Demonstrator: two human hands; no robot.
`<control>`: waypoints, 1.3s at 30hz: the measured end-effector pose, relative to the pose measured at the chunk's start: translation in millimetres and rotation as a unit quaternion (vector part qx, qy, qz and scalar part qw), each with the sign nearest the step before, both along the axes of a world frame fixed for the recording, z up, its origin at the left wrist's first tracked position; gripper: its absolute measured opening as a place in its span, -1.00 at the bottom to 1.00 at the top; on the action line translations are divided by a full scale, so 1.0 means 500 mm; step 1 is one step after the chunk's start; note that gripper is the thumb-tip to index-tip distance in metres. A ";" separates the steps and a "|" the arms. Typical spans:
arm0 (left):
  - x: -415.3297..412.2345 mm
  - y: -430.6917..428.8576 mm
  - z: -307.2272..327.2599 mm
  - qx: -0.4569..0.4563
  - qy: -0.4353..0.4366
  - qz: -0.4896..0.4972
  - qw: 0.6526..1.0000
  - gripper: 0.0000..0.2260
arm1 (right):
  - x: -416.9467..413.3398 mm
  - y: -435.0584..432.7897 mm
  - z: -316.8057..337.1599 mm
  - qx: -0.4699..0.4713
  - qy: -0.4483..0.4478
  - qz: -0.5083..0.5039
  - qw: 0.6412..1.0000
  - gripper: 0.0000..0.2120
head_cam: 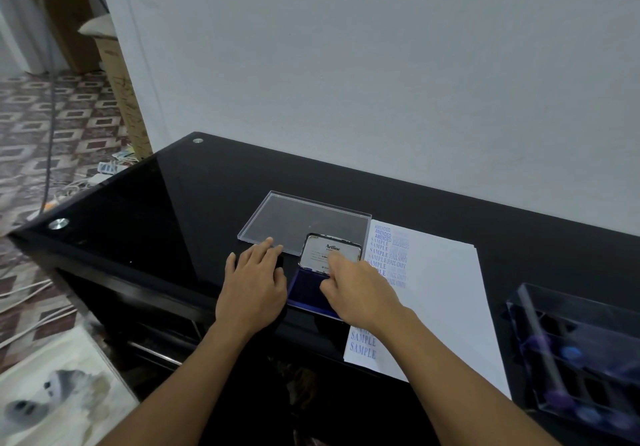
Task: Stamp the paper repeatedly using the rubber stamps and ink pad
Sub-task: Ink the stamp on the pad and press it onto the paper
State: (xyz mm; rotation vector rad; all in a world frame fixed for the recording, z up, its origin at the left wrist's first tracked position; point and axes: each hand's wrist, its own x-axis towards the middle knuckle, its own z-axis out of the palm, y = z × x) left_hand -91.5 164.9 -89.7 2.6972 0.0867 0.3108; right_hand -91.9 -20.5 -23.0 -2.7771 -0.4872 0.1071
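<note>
Head view: black glass table against a pale wall. Bears white paper right of centre, printed along its left edge with blue SAMPLE, AMENDED and FAX OUT marks. Far right: clear case of rubber stamps, blurred. Left of the paper: clear flat cover. Left hand flat on the table, fingers spread, just left of the ink pad. Right hand over the pad, index finger on its raised lid; touch or pinch not discernible.

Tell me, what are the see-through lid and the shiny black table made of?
The see-through lid looks like hard clear plastic: you can see through it and its edges catch light. The table top seems to be glossy black glass, since it reflects like a mirror and has metal studs; lacquer is possible.
</note>
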 end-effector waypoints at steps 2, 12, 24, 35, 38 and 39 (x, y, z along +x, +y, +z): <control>-0.001 0.001 0.001 0.001 0.000 0.001 1.000 -0.57 | 0.000 0.002 0.001 -0.003 -0.003 -0.004 1.000 -0.86; 0.000 0.001 -0.001 0.003 -0.001 0.003 1.000 -0.58 | 0.006 0.011 -0.001 -0.017 -0.001 -0.015 1.000 -0.88; 0.000 0.002 -0.002 0.002 -0.002 0.000 1.000 -0.58 | 0.004 0.019 0.003 -0.023 0.001 -0.026 0.999 -0.90; -0.002 0.000 -0.001 0.003 -0.003 0.001 1.000 -0.57 | 0.002 0.019 0.003 -0.018 0.004 -0.025 1.000 -0.88; -0.001 0.001 -0.002 0.004 0.000 0.001 1.000 -0.57 | 0.007 0.029 0.005 -0.032 0.005 -0.032 0.999 -0.90; -0.001 0.001 -0.001 0.004 0.000 0.001 1.000 -0.57 | 0.008 0.030 0.005 -0.032 0.006 -0.032 0.999 -0.90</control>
